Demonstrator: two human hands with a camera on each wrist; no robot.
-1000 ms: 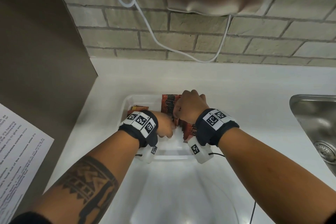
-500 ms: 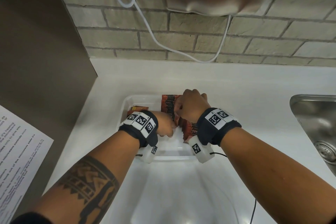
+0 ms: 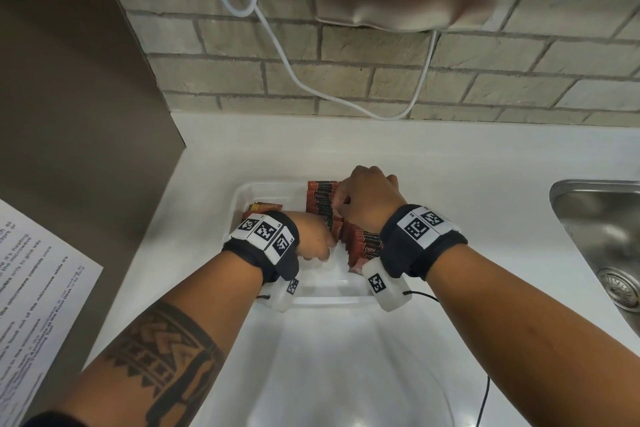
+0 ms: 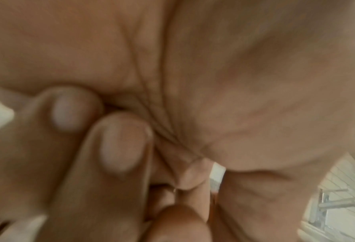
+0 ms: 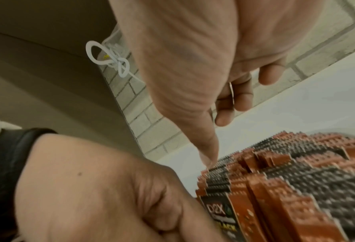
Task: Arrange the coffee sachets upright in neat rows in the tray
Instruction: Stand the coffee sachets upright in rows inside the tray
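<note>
R hand (image 3: 369, 198) is held over the far part of the sachet row (image 3: 323, 199); its thumb tip (image 5: 208, 157) is pressed on the serrated top edges of the sachets, w/ the other fingers (image 5: 242, 99) loosely curled above the row and nothing gripped by them. L hand (image 3: 311, 236) is curled into a fist just beside the row's left face, approx. mid-tray; in the left wrist view the fingertips (image 4: 120, 140) are seen tucked against the palm, and a thin pale strip shows between thumb and fingers, poss. a sachet edge, but the view is too blurred to tell if anything is pinched.

The sachets, orange-brown and black, are stood upright and packed face to face in a row along the tray's right side, from its far edge toward the near right corner, where a front pack marked D2X (image 3: 369, 248) can be read. A few more sachets (image 3: 265, 207) are lying flat at the tray's far left corner. The clear plastic tray (image 3: 329, 298) is set on a white counter (image 3: 450, 163), near the left wall panel (image 3: 69, 97). A steel sink (image 3: 602, 218) is seen at the counter's right edge, a white cable (image 3: 277, 48) on the brick wall behind, and a printed sheet (image 3: 31, 288) at the left.
</note>
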